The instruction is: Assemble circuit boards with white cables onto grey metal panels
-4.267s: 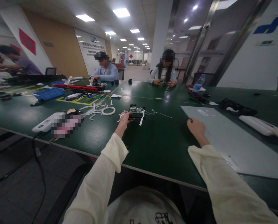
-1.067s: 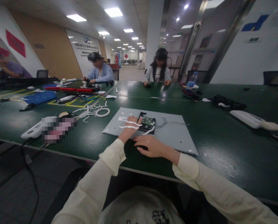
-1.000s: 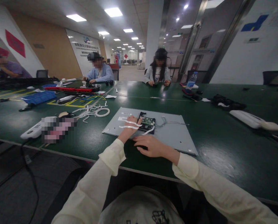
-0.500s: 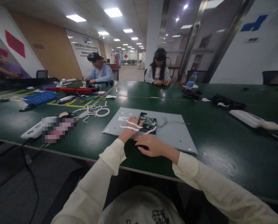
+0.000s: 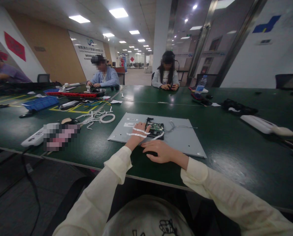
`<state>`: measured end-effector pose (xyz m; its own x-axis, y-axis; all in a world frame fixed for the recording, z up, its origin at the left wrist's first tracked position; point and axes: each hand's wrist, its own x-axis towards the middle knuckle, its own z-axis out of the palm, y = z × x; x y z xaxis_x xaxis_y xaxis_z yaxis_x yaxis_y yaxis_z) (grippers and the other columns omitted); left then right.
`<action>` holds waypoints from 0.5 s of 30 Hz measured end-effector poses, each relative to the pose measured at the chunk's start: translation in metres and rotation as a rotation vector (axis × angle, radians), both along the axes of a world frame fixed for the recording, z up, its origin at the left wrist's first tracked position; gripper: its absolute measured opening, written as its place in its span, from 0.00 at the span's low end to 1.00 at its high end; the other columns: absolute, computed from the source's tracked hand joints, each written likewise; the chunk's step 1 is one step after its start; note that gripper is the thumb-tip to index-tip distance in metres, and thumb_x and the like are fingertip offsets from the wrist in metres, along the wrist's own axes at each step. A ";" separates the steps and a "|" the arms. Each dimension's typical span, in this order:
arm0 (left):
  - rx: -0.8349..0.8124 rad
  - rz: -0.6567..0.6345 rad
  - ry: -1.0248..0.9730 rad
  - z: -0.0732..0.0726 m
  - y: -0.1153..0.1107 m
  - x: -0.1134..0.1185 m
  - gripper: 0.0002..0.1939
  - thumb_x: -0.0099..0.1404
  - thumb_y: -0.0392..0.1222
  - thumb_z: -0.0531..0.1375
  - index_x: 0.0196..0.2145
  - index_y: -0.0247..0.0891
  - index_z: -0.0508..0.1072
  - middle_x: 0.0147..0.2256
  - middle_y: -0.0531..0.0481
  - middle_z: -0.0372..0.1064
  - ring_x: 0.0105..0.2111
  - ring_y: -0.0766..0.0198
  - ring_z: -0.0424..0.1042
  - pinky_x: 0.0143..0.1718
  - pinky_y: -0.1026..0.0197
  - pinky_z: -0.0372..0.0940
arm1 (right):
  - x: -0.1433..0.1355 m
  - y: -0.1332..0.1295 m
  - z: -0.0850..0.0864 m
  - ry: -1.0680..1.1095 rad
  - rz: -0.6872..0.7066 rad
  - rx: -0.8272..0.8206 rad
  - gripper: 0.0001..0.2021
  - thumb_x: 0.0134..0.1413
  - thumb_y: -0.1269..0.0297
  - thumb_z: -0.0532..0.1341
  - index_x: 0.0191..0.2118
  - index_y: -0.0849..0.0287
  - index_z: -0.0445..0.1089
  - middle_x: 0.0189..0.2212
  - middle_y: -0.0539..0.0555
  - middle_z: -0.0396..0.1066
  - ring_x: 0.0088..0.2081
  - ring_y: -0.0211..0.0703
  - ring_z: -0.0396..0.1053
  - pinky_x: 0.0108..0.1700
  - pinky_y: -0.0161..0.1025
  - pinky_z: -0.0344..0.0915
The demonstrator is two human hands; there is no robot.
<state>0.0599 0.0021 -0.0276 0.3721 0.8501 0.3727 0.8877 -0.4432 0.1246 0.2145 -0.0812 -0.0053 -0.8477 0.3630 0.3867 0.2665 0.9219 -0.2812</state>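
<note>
A flat grey panel (image 5: 178,141) lies on the green table, with a black-framed circuit board (image 5: 157,127) near its middle and a thin grey cable running to the right. My left hand (image 5: 139,130) rests on the panel beside the board's left edge, fingers apart. White strips (image 5: 136,134) cross over the back of that hand. At the panel's front edge is my right hand (image 5: 158,150), palm down, fingers spread and thumb apart. Another white strip (image 5: 158,136) runs from the board toward its fingertips; whether they touch it is too small to tell.
Left of the panel lie a white tape roll (image 5: 107,118), loose white strips (image 5: 93,118), a white power strip (image 5: 36,136) and a blue tray (image 5: 41,103). A bottle (image 5: 201,84) and a white device (image 5: 257,124) are at the right. Several people sit beyond.
The panel and board have shifted very slightly in view. Both hands hold nearly the same pose. At the far left, a person's arm has lowered.
</note>
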 end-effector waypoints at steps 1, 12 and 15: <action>0.012 0.016 0.014 0.000 -0.001 0.001 0.15 0.68 0.46 0.46 0.41 0.36 0.68 0.40 0.39 0.66 0.44 0.53 0.64 0.45 0.51 0.57 | 0.001 0.000 0.001 -0.003 0.003 0.001 0.14 0.54 0.64 0.54 0.42 0.63 0.72 0.48 0.59 0.68 0.52 0.42 0.63 0.54 0.41 0.60; 0.032 0.130 0.018 -0.004 0.002 0.003 0.18 0.67 0.49 0.46 0.39 0.35 0.69 0.36 0.41 0.67 0.41 0.54 0.66 0.43 0.54 0.59 | -0.001 -0.002 0.005 0.046 -0.068 0.126 0.13 0.56 0.65 0.52 0.44 0.61 0.70 0.43 0.56 0.71 0.47 0.40 0.67 0.49 0.38 0.63; 0.038 0.092 0.060 -0.004 0.002 0.003 0.18 0.67 0.48 0.45 0.39 0.34 0.69 0.37 0.41 0.68 0.41 0.54 0.65 0.42 0.54 0.59 | 0.009 0.004 0.016 0.201 -0.346 0.155 0.13 0.57 0.66 0.51 0.42 0.60 0.70 0.40 0.56 0.72 0.42 0.41 0.69 0.46 0.38 0.63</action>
